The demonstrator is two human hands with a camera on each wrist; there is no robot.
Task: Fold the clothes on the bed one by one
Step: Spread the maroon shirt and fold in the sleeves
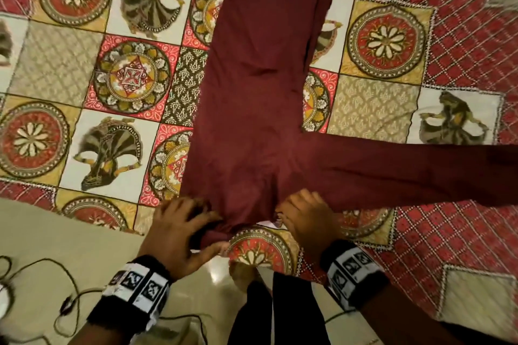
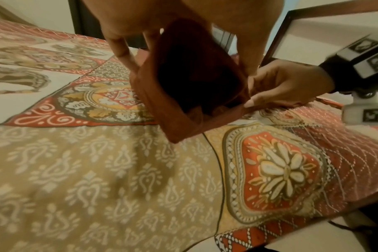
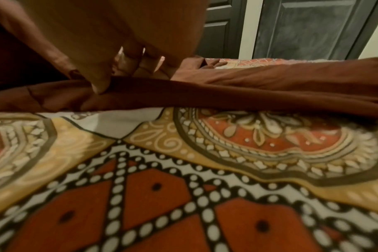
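A maroon garment [image 1: 252, 120] lies spread on the patterned bed, one long part running away from me and another stretching off to the right. Its open near end sits at the bed's front edge. My left hand [image 1: 182, 230] grips the left side of that opening, fingers on top and thumb below. My right hand [image 1: 305, 216] holds the right side. In the left wrist view the garment [image 2: 183, 85] gapes as a dark square mouth between my left hand [image 2: 123, 51] and right hand [image 2: 287, 81]. The right wrist view shows my right hand [image 3: 101, 68] pinching the garment [image 3: 248, 90].
The bedsheet [image 1: 84, 78] with medallion and dancer squares covers the bed. Pale floor [image 1: 70, 232] lies at the lower left with a dark cable [image 1: 64, 308] on it. Dark panelled doors [image 3: 302, 29] stand beyond the bed. My dark clothing [image 1: 266, 311] hangs at the bed's edge.
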